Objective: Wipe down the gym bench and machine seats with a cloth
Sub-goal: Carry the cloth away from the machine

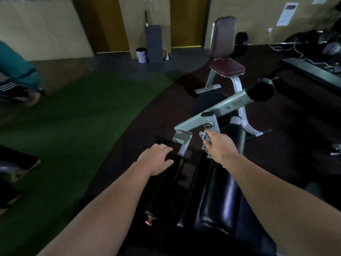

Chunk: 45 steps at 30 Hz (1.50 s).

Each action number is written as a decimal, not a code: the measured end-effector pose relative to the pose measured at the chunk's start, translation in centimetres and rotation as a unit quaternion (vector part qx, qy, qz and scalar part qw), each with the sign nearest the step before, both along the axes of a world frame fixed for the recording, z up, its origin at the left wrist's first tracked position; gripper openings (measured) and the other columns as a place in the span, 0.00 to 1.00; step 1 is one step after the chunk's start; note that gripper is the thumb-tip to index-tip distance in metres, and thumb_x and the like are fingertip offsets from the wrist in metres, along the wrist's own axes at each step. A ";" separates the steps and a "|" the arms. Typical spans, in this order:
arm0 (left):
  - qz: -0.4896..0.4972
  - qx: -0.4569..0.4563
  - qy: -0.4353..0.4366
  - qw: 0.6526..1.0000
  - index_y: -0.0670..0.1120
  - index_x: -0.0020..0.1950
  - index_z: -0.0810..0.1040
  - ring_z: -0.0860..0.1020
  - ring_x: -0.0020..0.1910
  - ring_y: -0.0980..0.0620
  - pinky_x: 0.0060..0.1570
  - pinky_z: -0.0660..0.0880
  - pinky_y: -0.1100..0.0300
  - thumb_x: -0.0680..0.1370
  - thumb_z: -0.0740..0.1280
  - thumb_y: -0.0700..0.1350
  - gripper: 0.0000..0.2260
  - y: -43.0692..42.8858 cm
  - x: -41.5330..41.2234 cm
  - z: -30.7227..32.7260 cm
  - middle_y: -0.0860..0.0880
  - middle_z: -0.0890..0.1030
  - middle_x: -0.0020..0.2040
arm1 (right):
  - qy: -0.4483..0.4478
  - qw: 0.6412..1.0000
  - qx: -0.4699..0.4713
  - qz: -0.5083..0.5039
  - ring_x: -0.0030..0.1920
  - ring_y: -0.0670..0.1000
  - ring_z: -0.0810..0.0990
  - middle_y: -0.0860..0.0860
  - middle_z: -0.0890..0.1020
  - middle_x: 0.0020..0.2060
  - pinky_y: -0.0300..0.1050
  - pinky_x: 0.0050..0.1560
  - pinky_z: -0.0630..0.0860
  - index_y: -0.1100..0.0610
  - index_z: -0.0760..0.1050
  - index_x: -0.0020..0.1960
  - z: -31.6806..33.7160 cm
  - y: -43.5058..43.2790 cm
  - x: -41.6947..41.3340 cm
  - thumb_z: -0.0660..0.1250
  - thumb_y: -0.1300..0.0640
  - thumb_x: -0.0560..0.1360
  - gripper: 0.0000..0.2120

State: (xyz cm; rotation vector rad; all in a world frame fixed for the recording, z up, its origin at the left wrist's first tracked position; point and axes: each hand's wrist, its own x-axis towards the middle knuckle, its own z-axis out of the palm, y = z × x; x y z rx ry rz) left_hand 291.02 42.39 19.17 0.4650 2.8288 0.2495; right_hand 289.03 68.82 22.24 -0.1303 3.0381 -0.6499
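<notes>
Against the far wall, a small pale cylindrical bin on the floor, contents impossible to tell from here; just beside it, a tall dark rectangular block, upright. Nearer, in the right hand, a crumpled grey cloth, pinched between curled fingers and thumb, bunched above the knuckles and trailing below the palm. Cloth up against the pivot bracket of the grey metal machine arm, close under its bolt, and just left of the long black padded roller that runs along under the right forearm. On the other side, left hand released, fingers straight and slightly spread, palm down over a dark part of the machine, holding nothing, apart from the cloth, with a short grey metal post between the two hands. Beyond the arm, a maroon padded seat with upright backrest on a pale metal frame; further right, a long black flat bench. To the left, green turf flooring and part of another person in a teal garment.
</notes>
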 end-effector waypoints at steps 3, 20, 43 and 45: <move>0.047 -0.003 0.001 0.999 0.53 0.80 0.67 0.65 0.77 0.49 0.69 0.72 0.45 0.83 0.63 0.59 0.26 -6.0 -0.4 1.1 0.52 0.69 0.77 | -0.024 0.998 0.000 0.054 0.54 0.59 0.82 0.56 0.84 0.56 0.52 0.52 0.79 0.52 0.72 0.73 0.8 -6.4 -1.5 0.64 0.52 0.83 0.20; 0.164 -0.047 -0.016 0.985 0.52 0.79 0.68 0.67 0.76 0.47 0.71 0.72 0.43 0.82 0.65 0.58 0.26 -41.3 -9.7 3.5 0.50 0.70 0.77 | -0.148 0.954 -0.234 0.114 0.43 0.47 0.87 0.47 0.86 0.43 0.52 0.43 0.86 0.49 0.78 0.59 0.1 -44.4 -14.3 0.66 0.57 0.82 0.07; 0.106 -0.011 -0.014 0.994 0.53 0.79 0.68 0.69 0.74 0.47 0.70 0.73 0.43 0.82 0.65 0.58 0.25 -48.6 -70.5 3.2 0.49 0.71 0.76 | -0.105 0.974 -0.200 0.035 0.43 0.46 0.86 0.46 0.84 0.47 0.51 0.43 0.86 0.44 0.78 0.54 2.1 -50.1 -71.4 0.68 0.50 0.82 0.02; 0.095 -0.013 -0.012 0.995 0.53 0.79 0.68 0.68 0.75 0.47 0.70 0.72 0.44 0.82 0.65 0.58 0.25 -49.3 -77.1 2.8 0.49 0.70 0.77 | -0.090 0.976 -0.197 0.024 0.44 0.46 0.86 0.46 0.84 0.47 0.51 0.43 0.86 0.45 0.78 0.53 2.1 -50.6 -77.5 0.68 0.50 0.82 0.02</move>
